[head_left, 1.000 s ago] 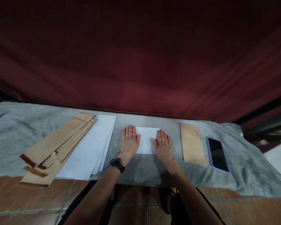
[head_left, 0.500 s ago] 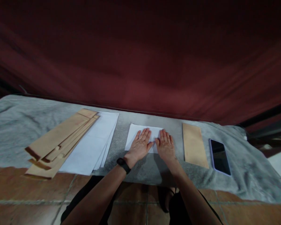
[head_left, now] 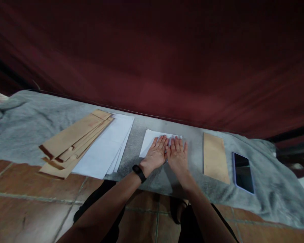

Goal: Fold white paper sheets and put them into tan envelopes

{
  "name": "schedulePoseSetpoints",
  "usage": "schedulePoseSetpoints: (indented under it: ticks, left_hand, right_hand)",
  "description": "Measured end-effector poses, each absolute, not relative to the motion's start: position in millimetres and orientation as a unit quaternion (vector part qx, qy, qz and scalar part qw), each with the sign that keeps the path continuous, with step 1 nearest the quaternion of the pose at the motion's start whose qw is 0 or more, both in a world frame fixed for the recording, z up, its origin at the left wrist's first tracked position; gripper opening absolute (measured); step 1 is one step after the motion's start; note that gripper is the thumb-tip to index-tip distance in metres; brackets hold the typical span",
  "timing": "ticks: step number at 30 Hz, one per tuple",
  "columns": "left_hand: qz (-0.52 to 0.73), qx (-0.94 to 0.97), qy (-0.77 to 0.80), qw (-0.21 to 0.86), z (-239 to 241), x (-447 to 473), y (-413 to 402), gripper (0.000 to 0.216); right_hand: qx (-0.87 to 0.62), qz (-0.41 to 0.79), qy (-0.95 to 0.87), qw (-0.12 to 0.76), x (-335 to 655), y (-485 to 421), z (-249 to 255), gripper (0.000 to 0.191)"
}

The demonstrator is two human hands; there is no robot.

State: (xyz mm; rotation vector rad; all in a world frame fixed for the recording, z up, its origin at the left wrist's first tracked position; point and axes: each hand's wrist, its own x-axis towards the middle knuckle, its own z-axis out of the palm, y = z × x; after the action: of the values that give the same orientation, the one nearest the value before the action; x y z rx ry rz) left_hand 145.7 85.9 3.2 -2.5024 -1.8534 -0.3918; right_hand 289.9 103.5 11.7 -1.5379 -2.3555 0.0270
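A folded white sheet of paper [head_left: 148, 141] lies on the grey cloth [head_left: 22, 125] in front of me. My left hand [head_left: 155, 154], with a black band on its wrist, lies flat on the sheet with fingers stretched out. My right hand [head_left: 177, 155] lies flat right beside it, fingers straight, and the two hands touch at the sides. Both press down on the right part of the sheet and hide much of it.
A stack of brown envelopes [head_left: 73, 141] overlaps a pile of white sheets [head_left: 108, 148] at the left. A single brown envelope [head_left: 214, 157] and a dark phone [head_left: 243, 172] lie at the right. A dark red curtain [head_left: 152, 60] hangs behind. Tiled floor [head_left: 27, 202] lies below.
My hands have slid together from the two ends of the folded sheet to its middle and right part. The view has shifted to the left.
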Motion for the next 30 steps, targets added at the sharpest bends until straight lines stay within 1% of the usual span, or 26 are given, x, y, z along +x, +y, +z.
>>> schedulePoseSetpoints:
  ticks: [3,8,11,17,24,30]
  left_hand:
    - [-0.134,-0.796,-0.591,0.000,3,146,85,0.059]
    - [-0.125,-0.798,-0.589,-0.005,7,148,84,0.059]
    - [-0.105,-0.803,-0.586,-0.003,8,147,84,0.058]
    - [-0.113,-0.801,-0.587,-0.020,9,141,88,0.057]
    - [-0.109,-0.766,-0.634,-0.015,8,125,100,0.056]
    - [-0.079,-0.736,-0.673,-0.003,10,120,104,0.057]
  right_hand:
    - [-0.559,0.005,-0.809,0.182,297,107,17,0.054]
    - [-0.498,0.116,-0.834,0.205,294,113,13,0.056]
    - [-0.479,0.126,-0.847,0.193,284,110,7,0.057]
    - [-0.521,0.100,-0.829,0.178,278,111,1,0.057]
    - [-0.528,0.026,-0.834,0.159,277,114,-3,0.054]
    - [-0.546,-0.009,-0.819,0.176,279,117,-7,0.053]
